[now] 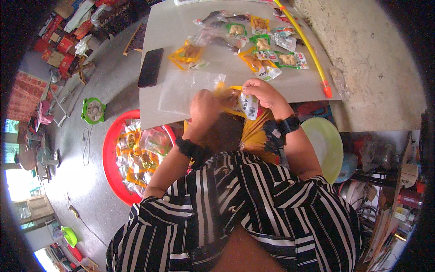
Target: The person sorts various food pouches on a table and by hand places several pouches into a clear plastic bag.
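Over the table's near edge, my right hand (pixel 266 92) pinches the upper right corner of a yellow-edged plastic food packet (pixel 249 103). Brown food shows through its window, and its white end bears print and a barcode. My left hand (pixel 205 108), blurred, has its fingers curled on the packet's left part; the fingertips are hidden. Beside that hand a clear plastic bag (pixel 176 97) lies flat on the table. Farther back are yellow-edged packets (pixel 187 54), green-edged packets (pixel 288 60) with pale food, and clear packs (pixel 234 17) with dark contents.
A black smartphone (pixel 150 68) lies at the table's (pixel 217 73) left edge. Along the right side runs a yellow tube (pixel 306 44) with an orange end. Below left, a red basin (pixel 109 170) holds many filled bags; a pale green basin (pixel 323 149) stands below right, near the wall (pixel 367 68).
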